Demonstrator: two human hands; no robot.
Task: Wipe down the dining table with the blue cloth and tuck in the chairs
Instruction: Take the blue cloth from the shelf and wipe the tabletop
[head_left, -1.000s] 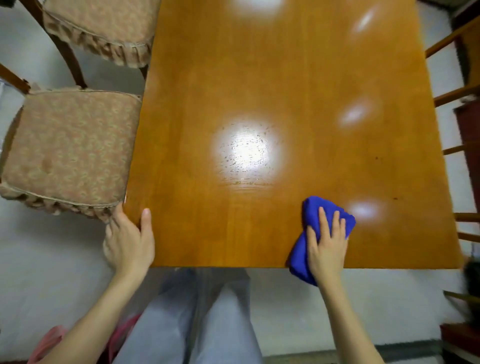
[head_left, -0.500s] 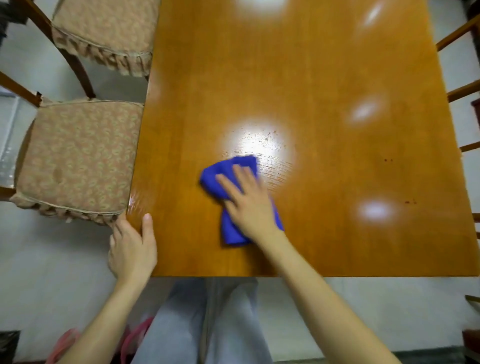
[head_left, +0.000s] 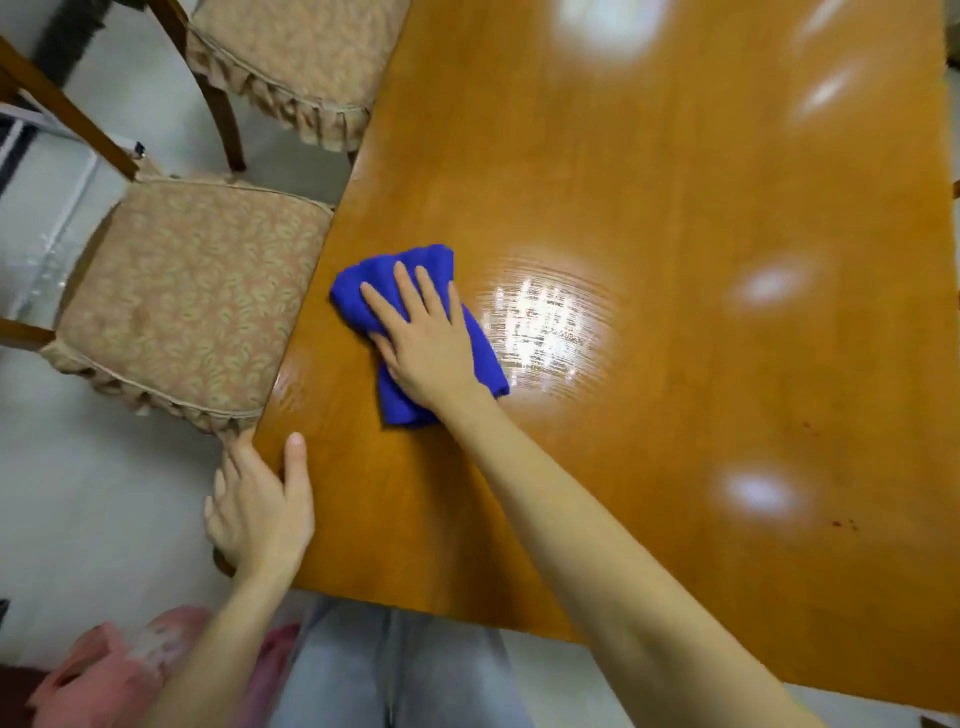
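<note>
The glossy orange-brown dining table fills most of the view. A crumpled blue cloth lies near its left edge, and my right hand presses flat on top of it, fingers spread and pointing to the far left. My left hand grips the table's near-left corner, thumb on top and fingers over the edge. Two chairs with beige patterned cushions stand at the left side, the nearer chair pulled out from the table and the farther chair partly under it.
Pale floor lies to the left of the table. My legs in light trousers are at the table's near edge. Something pink lies on the floor at the lower left. Small dark red specks mark the tabletop at the right.
My right hand has swept the cloth from the near-right of the table leftward and farther in, to near the left edge. My left hand has stayed on the corner.
</note>
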